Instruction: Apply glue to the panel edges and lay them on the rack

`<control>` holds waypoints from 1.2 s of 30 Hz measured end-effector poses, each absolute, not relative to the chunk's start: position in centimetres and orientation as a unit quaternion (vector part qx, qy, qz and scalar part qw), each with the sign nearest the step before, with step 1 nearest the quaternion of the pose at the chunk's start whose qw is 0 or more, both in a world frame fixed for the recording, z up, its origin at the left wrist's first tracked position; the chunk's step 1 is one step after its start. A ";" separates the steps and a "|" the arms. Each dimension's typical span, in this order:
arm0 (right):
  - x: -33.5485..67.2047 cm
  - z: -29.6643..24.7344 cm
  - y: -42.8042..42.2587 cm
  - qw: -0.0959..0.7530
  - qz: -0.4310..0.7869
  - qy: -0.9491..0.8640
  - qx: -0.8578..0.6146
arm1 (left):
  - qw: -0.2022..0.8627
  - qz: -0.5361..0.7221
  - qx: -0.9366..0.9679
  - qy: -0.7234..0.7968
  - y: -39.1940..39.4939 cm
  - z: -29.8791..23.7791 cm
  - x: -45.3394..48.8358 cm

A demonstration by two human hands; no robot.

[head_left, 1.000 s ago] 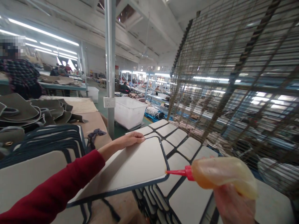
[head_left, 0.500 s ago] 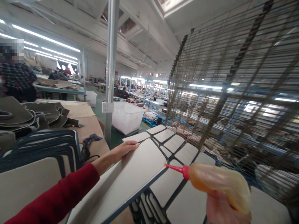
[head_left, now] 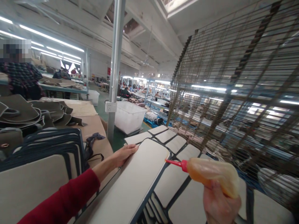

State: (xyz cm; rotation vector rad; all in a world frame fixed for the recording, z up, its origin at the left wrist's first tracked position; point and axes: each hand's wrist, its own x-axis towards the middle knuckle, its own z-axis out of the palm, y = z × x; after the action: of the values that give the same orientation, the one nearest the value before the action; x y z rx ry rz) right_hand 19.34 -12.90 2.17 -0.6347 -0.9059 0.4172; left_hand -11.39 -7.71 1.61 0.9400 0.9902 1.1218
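My left hand grips the left edge of a pale panel with a dark blue border, thumb on top, the fingers partly hidden beneath. The panel is held tilted in front of me. In my right hand is a soft, see-through glue bottle with amber liquid in it, lying nearly level. Its red nozzle points left, the tip at the panel's right edge near the far corner. Under and beyond the panel, several similar pale panels with dark edges lie spread out.
At left, a stack of dark-edged panels stands beside grey-brown cut pieces on a table. A metal post with a socket rises ahead, near a white bin. A wire rack leans at right. A person stands far left.
The nozzle tip has moved along the panel's right edge, away from the far corner's front side. The panel has turned slightly, and the view has shifted a little left.
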 end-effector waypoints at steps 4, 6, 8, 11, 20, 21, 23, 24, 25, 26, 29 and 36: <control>19.6 1.4 -12.0 0.822 0.158 -0.422 -0.348 | 0.641 0.493 0.398 0.432 -8.0 1.3 -11.9; 19.4 1.2 -11.8 0.823 0.173 -0.422 -0.337 | 0.641 0.498 0.393 0.432 -8.1 1.1 -12.2; 19.1 1.2 -11.8 0.825 0.188 -0.413 -0.336 | 0.643 0.500 0.388 0.431 -8.2 0.8 -12.4; 18.8 1.1 -11.8 0.813 0.172 -0.422 -0.363 | 0.647 0.502 0.381 0.430 -8.3 0.6 -12.8; 17.5 2.0 -12.4 0.785 0.196 -0.475 -0.347 | 0.642 0.513 0.361 0.440 -8.4 0.1 -13.4; 17.4 2.0 -12.5 0.781 0.205 -0.472 -0.353 | 0.642 0.513 0.360 0.443 -8.4 0.1 -13.5; 17.2 2.0 -12.6 0.776 0.223 -0.467 -0.360 | 0.642 0.510 0.356 0.449 -8.3 0.1 -13.6; 17.1 2.0 -12.7 0.776 0.230 -0.464 -0.359 | 0.642 0.509 0.354 0.452 -8.3 0.1 -13.7; 17.0 1.9 -12.7 0.776 0.237 -0.463 -0.357 | 0.641 0.509 0.351 0.454 -8.2 0.1 -13.8; 16.9 1.9 -12.8 0.775 0.241 -0.464 -0.354 | 0.641 0.509 0.349 0.456 -8.1 0.1 -13.8; 16.6 2.0 -13.0 0.766 0.243 -0.484 -0.345 | 0.644 0.508 0.344 0.457 -7.8 0.2 -13.9; 16.3 2.1 -13.6 0.748 0.248 -0.513 -0.341 | 0.644 0.504 0.340 0.465 -6.9 0.7 -14.0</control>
State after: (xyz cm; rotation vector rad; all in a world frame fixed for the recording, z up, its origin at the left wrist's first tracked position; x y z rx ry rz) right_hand 16.27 -13.63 2.09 -0.7460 -1.1210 0.5418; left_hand -13.98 -6.94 0.66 0.7754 1.0586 1.1471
